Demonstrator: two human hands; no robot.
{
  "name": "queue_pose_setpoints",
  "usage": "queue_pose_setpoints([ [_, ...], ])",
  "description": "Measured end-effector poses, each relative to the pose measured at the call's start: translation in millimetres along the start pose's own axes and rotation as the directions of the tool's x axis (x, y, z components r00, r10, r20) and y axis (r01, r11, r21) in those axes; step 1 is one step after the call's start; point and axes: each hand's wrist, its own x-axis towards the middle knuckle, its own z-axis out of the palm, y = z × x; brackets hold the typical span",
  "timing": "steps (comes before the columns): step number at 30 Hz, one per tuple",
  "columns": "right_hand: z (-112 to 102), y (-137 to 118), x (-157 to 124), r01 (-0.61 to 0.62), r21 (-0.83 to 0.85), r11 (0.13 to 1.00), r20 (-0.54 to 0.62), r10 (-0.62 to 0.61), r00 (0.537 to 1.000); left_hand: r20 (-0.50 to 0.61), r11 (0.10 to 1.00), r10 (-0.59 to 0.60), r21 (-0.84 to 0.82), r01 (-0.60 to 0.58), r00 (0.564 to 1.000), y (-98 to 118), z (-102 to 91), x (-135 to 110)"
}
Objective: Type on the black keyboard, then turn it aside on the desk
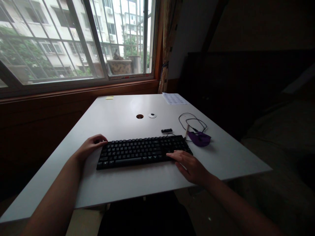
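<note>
A black keyboard (142,151) lies across the near part of a white table (123,183). My left hand (91,146) is curled around the keyboard's left end, fingers touching its top left corner. At the other end, my right hand (190,165) rests with its fingers spread flat over the lower right keys. Neither hand lifts the keyboard off the table.
A purple mouse (199,138) with a coiled black cable (193,123) sits right of the keyboard. A small black adapter (166,130), a cable hole (139,116), its white cap (152,115), a printed sheet (174,98) and a yellow note (109,97) lie farther back. A window spans the far left.
</note>
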Motion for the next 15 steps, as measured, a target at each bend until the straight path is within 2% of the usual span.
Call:
queue_pose_setpoints([
  [7, -0.6, -0.6, 2.7, 0.021, 0.023, 1.0, 0.044, -0.022, 0.999, 0.014, 1.0, -0.01, -0.028, 0.01, 1.0, -1.3, 0.0, -0.4],
  [15, 1.0, -4.2, 4.7, 0.022, -0.066, 0.998, 0.036, -0.02, 0.999, 0.011, 1.0, -0.005, -0.029, 0.005, 1.0, 4.2, 0.8, -0.9],
])
